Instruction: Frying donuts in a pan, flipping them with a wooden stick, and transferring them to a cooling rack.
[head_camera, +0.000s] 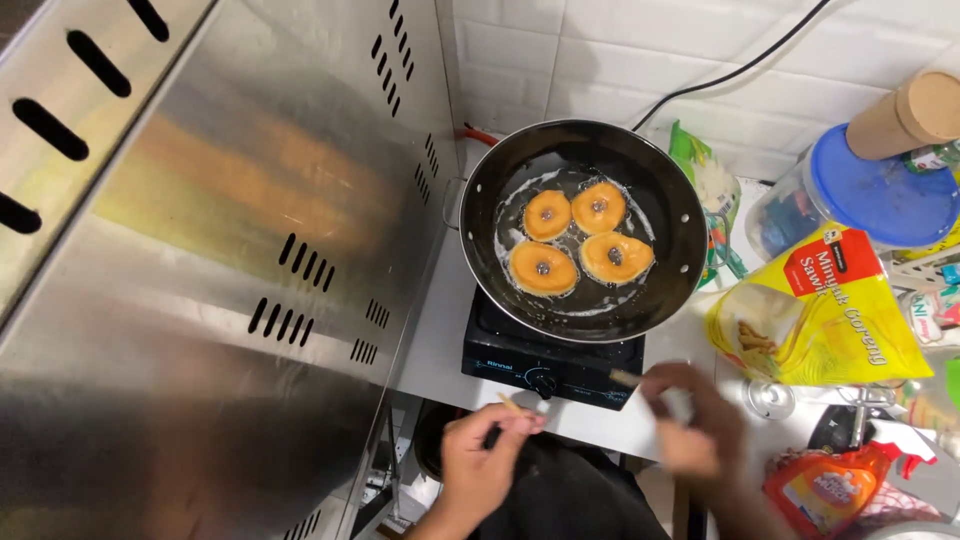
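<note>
Frying is the step in hand, as far as you can judge: four ring doughnuts (580, 238) sit golden-orange in bubbling oil at the bottom of the black wok (683, 235), which rests on the single-burner gas stove (550, 362) on the table (440, 340). They lie close together, two behind and two in front, each with its small hole showing.

Your left hand (480, 462) is below the stove's front edge, its fingers pressed together in a pinch on a thin wooden stick (511, 403) that points up and to the left. Your right hand (695, 425) is just to the right of it, blurred (mid-motion, so you cannot tell how its fingers are set), with what looks like a second stick (626, 378) poking out towards the stove. Both hands are well short of the wok.

Going by the colour, the doughnuts look about ready for turning or lifting; that would call for steady stick tips into the holes, wrists kept high above the hot oil.

To the right stand a yellow cooking-oil pouch (830, 315) and a blue-lidded plastic jar (880, 195); a steel splash guard (230, 250) walls off the left.
</note>
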